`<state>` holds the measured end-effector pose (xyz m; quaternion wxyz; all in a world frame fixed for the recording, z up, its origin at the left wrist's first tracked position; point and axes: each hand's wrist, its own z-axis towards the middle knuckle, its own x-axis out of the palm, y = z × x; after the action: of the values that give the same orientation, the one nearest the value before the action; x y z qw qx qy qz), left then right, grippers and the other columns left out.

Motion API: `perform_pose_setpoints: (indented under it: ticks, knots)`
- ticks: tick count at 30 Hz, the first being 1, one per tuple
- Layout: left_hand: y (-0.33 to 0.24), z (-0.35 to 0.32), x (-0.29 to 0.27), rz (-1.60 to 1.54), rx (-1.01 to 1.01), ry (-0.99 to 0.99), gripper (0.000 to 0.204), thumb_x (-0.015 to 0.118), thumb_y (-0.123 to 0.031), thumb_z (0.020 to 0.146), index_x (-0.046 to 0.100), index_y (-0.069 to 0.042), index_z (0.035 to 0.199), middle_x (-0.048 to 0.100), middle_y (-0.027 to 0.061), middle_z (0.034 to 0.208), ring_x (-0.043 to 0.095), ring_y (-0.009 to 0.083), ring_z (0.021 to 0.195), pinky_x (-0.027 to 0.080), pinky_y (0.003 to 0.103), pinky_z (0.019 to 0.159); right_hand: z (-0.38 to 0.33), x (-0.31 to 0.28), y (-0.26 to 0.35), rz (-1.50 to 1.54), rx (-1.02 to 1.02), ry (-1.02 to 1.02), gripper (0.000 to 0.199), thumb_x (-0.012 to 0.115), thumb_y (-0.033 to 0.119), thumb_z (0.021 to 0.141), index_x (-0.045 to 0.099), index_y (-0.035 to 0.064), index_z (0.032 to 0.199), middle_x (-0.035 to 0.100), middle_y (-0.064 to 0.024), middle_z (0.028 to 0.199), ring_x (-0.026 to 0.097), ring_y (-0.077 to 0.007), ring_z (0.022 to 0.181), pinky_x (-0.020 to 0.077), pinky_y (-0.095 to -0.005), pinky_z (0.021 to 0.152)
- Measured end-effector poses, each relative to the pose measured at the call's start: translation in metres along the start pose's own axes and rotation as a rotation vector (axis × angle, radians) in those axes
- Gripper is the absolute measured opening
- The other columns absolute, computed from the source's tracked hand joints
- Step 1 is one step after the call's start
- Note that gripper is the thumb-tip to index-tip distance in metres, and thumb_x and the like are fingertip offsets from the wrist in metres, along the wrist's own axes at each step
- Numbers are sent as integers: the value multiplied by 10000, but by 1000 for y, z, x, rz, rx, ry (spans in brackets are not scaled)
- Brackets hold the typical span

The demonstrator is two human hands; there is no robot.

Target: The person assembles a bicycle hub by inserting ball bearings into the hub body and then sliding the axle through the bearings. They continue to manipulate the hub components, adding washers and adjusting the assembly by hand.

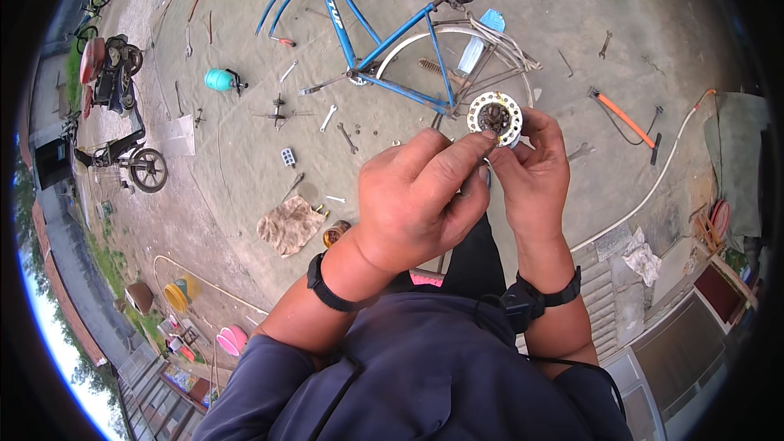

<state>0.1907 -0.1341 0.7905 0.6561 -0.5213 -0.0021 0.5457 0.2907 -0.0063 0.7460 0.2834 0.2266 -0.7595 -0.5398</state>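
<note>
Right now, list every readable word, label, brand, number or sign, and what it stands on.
Blue bicycle frame: white capitals along one tube, legible, but I won't copy the wording.
Held round perforated part: no text I can make out.
Elsewhere: any print is too small or blurred to read.

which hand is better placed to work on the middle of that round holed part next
Likely the left hand: its index fingertip is beside the dark middle of the round part, while the right hand holds its edge.
</note>
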Motion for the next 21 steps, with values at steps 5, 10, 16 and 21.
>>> perform_pose_setpoints:
  ticks: [5, 10, 16, 21]
  knots:
    - [-4, 0, 0, -5, -15, 24, 432, 718, 80, 767, 682, -21, 1186, 566, 63, 712, 536, 178, 530, 424, 303, 475, -2, 1, 2, 15, 11, -2, 433, 718, -94, 888, 539, -32, 1277, 636, -95, 1196, 704, -140, 1001, 592, -235, 803]
    - [-5, -1, 0, -24, -30, 27, 437, 713, 80, 770, 671, -20, 1194, 561, 60, 710, 532, 175, 527, 418, 305, 473, -3, 1, 2, 7, 5, 2, 435, 713, -97, 889, 536, -34, 1281, 631, -99, 1213, 702, -143, 1011, 596, -237, 815]
    - [-8, 0, 1, -16, -29, 27, 399, 713, 72, 769, 664, -22, 1154, 562, 58, 710, 534, 179, 527, 414, 310, 473, -5, 0, 2, 20, 0, 7, 432, 712, -98, 893, 535, -35, 1282, 631, -96, 1218, 701, -152, 1039, 596, -239, 838]
    - [-10, 1, 0, -7, -34, 46, 375, 714, 69, 767, 663, -29, 1125, 571, 62, 713, 543, 183, 526, 418, 311, 475, -5, -2, -2, 42, -1, 9, 429, 715, -88, 900, 536, -36, 1286, 632, -95, 1221, 703, -159, 1048, 590, -244, 848]
